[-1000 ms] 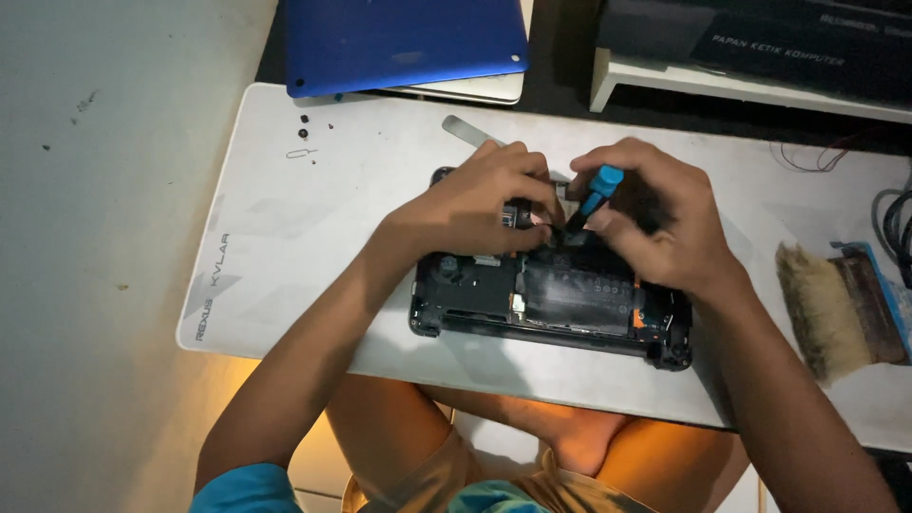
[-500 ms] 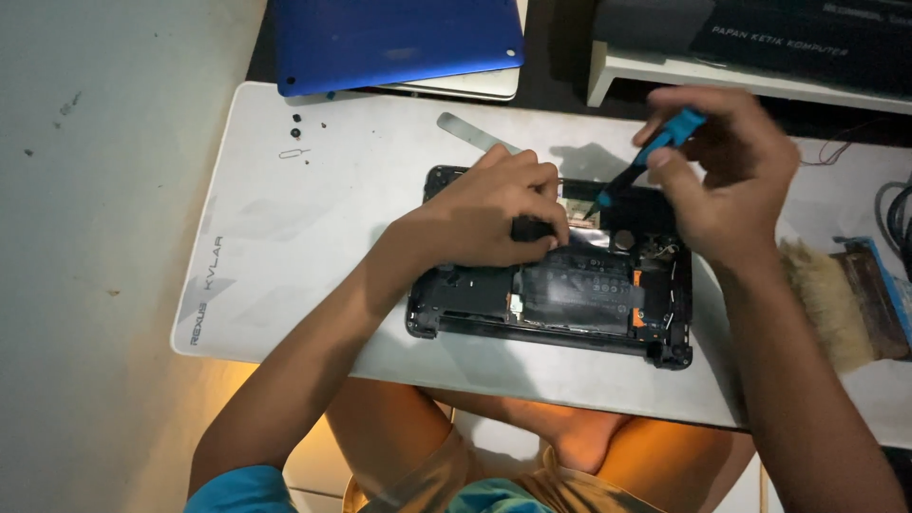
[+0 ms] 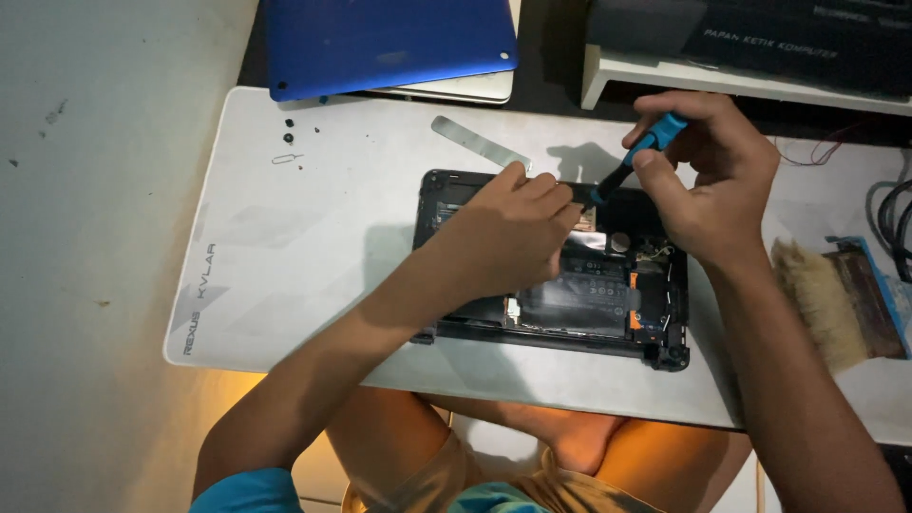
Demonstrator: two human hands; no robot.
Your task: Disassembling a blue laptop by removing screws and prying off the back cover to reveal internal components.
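An opened black tablet point(image 3: 655, 328) lies on a white mat point(image 3: 313, 228), its battery and boards exposed. My left hand point(image 3: 508, 233) rests on the tablet's upper middle, fingers pressed down near a small part at the top edge. My right hand point(image 3: 708, 180) grips a blue-handled screwdriver point(image 3: 632, 157), tilted, its dark tip pointing down at the tablet's top edge beside my left fingertips.
A thin metal strip point(image 3: 480, 142) lies above the tablet. Small screws point(image 3: 288, 138) sit at the mat's top left. A blue laptop lid point(image 3: 389, 43) lies beyond the mat. A brush point(image 3: 822, 299) rests at the right, cables point(image 3: 888, 209) behind it.
My right hand lifted the screwdriver up and to the right, away from the tablet's middle. My left hand stayed on the tablet.
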